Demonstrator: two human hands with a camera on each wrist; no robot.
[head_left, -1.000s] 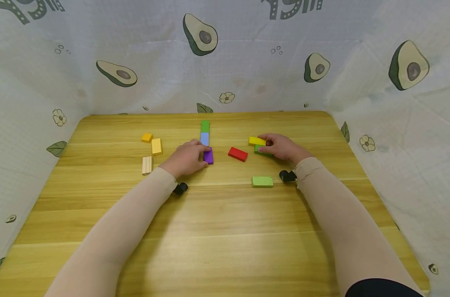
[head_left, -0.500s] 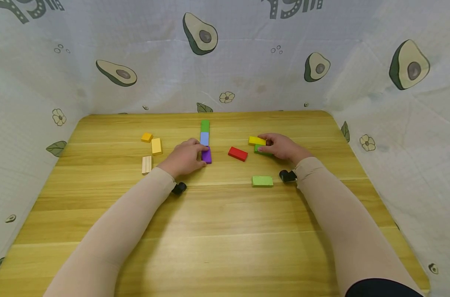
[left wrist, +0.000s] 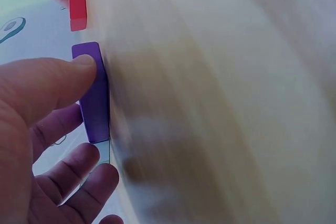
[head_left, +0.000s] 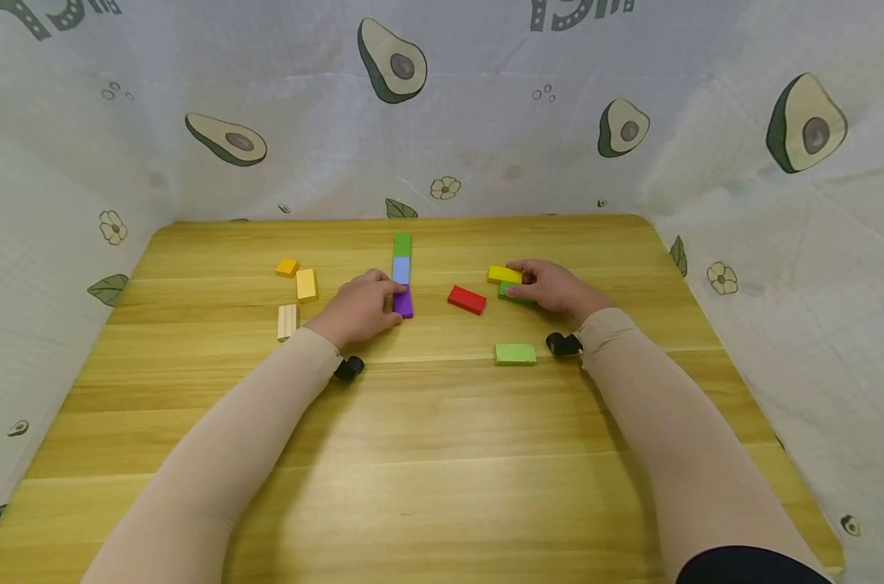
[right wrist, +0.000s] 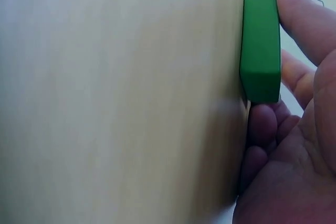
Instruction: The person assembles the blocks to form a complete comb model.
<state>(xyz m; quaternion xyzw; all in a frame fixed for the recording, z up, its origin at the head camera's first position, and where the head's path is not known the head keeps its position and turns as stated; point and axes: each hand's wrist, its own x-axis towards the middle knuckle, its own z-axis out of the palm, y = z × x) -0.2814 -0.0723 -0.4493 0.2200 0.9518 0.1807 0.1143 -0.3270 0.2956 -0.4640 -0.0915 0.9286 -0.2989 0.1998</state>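
Note:
My left hand [head_left: 362, 307] pinches a purple block [head_left: 403, 302] between thumb and fingers. That block lies at the near end of a line, its far end against a light blue block [head_left: 401, 269], with a green block [head_left: 402, 244] beyond. In the left wrist view the thumb presses on the purple block [left wrist: 94, 98]. My right hand [head_left: 555, 288] holds a darker green block [head_left: 510, 291], its thumb on it. A yellow block [head_left: 504, 274] lies right behind, the forefinger at its right end. In the right wrist view the curled fingers partly hide behind the green block [right wrist: 261, 40].
Between the hands lies a red block [head_left: 467, 300]. A light green block [head_left: 515, 354] sits nearer, before the right hand. To the left are an orange block [head_left: 287, 268], a pale yellow block [head_left: 306, 285] and a plain wood block [head_left: 287, 322]. Patterned cloth [head_left: 303, 81] surrounds the wooden table [head_left: 442, 487].
My left hand has slid the purple block slightly left, lining it up with the light blue block. The right hand has stayed at the green and yellow blocks.

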